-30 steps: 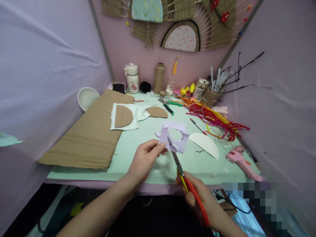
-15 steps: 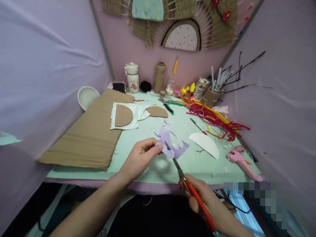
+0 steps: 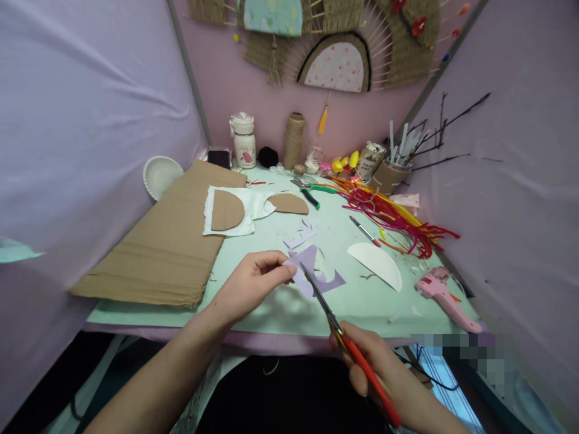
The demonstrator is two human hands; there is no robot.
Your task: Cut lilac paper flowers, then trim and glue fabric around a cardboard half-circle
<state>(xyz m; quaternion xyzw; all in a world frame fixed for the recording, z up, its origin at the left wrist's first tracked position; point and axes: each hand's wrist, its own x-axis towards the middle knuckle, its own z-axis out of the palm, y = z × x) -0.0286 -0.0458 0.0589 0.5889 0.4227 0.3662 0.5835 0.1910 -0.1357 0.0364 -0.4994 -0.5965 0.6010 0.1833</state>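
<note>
Purple paper (image 3: 304, 283) turned since a second ago.
Left hand (image 3: 260, 277) pinches it above the tabletop (image 3: 212, 319); right hand (image 3: 373, 346) grips scissors (image 3: 355, 351) (blades (image 3: 324, 302) against the paper). Cut direction likely changing.

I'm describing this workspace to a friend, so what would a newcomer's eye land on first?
Likely the red-handled scissors in the right hand, blades at the purple paper in the left hand. Next, the bright strands heaped on the table's right side. Then woven decorations on the back wall.
</note>
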